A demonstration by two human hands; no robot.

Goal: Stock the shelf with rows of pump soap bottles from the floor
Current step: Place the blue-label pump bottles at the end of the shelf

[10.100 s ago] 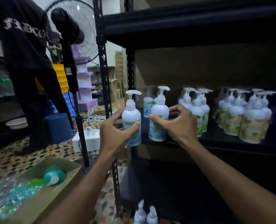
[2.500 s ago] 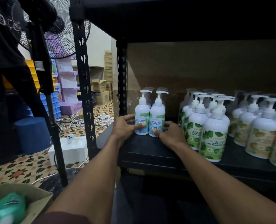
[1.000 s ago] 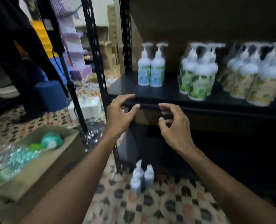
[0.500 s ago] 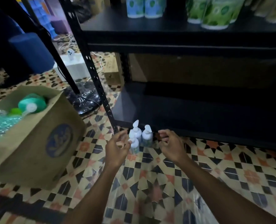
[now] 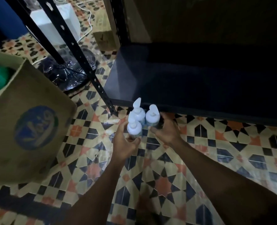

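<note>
Left hand (image 5: 126,144) fingers (image 5: 122,128) are wrapping the outer bottle (image 5: 134,128), right hand (image 5: 165,133) fingers the shelf-side bottle (image 5: 152,117); gripping bodies, not pumps, is looking safest.

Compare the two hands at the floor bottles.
The left hand grips the nearest bottle; the right hand grips the right bottle. The left hand is further from the shelf; the right hand reaches close to its edge. Both curl round upright white pump bottles.

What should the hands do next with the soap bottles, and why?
Probably lift both straight up: the left hand curls round the near bottle, the right hand round the right bottle, and both stand on the floor.
</note>
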